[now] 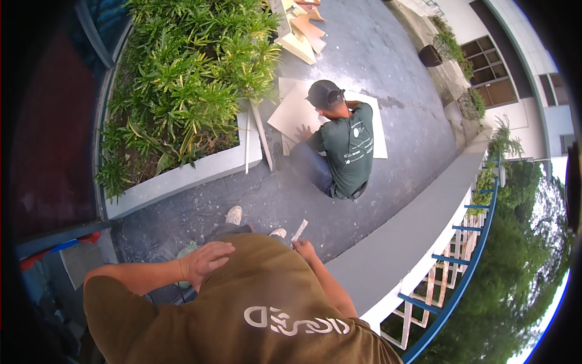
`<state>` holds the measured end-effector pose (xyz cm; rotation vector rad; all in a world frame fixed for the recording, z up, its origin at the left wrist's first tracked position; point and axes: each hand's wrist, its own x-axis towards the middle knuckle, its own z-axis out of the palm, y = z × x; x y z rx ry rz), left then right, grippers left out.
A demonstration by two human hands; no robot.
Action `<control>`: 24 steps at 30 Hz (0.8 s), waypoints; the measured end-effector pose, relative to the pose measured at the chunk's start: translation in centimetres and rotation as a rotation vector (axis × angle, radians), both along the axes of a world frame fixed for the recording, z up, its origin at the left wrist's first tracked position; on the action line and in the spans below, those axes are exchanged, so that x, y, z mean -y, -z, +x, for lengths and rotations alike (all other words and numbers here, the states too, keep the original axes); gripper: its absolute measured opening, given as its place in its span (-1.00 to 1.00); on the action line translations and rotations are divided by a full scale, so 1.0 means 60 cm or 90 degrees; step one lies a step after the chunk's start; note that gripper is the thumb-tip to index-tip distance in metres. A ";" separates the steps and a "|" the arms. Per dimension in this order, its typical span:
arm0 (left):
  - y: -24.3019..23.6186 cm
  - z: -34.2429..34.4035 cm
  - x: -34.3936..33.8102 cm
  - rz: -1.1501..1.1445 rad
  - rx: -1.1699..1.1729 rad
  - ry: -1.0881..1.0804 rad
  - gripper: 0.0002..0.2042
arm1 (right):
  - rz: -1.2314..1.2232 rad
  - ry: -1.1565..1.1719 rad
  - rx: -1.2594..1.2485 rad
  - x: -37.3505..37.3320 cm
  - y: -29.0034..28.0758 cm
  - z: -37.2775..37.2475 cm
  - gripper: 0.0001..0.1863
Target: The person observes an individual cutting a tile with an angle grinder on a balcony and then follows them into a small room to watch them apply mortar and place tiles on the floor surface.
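Note:
My right hand (304,249) is closed around the lower end of a short whitish strip (300,228), which points up and away over the grey floor. What the strip is made of cannot be made out. My left hand (209,263) lies against the front of my brown shirt (267,285), its fingers stretched out and holding nothing. Ahead of me a person (348,142) in a dark green shirt and black cap crouches over large pale sheets (290,112), one hand flat on a sheet.
A white-edged planter (182,178) full of leafy plants borders the left. Two narrow strips (262,136) lean at its corner. Cut curved panels (303,36) are piled at the far end. A low grey wall (400,242) with a blue railing (462,273) runs along the right.

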<state>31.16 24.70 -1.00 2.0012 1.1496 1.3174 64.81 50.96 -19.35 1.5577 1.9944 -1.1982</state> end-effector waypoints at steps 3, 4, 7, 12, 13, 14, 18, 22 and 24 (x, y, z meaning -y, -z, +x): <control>-0.008 0.000 -0.005 -0.001 0.004 0.013 -0.23 | 0.058 0.008 -0.022 0.005 0.014 0.022 -0.56; -0.003 0.002 -0.001 -0.002 0.003 0.013 -0.23 | 0.056 0.008 -0.023 0.007 0.013 0.021 -0.56; 0.013 0.007 0.007 0.010 0.000 -0.004 -0.08 | 0.046 0.003 0.022 0.007 0.004 0.018 -0.56; -0.007 0.005 0.001 -0.002 -0.003 0.005 -0.21 | -0.024 0.012 0.052 -0.002 -0.009 0.008 -0.53; -0.006 0.005 0.001 -0.002 -0.003 0.005 -0.21 | -0.025 0.012 0.051 -0.004 -0.009 0.005 -0.53; -0.005 0.005 0.001 -0.001 -0.003 0.003 -0.22 | -0.024 0.009 0.052 -0.005 -0.008 0.002 -0.53; 0.013 0.005 -0.002 0.015 -0.001 0.011 -0.08 | -0.013 0.022 0.040 -0.009 0.018 0.010 -0.51; 0.012 0.003 0.003 0.000 -0.008 -0.001 -0.07 | 0.002 0.001 0.028 -0.004 0.017 0.000 -0.50; 0.011 0.004 -0.002 -0.005 -0.019 -0.005 -0.07 | -0.046 0.037 0.029 -0.005 0.007 0.001 -0.49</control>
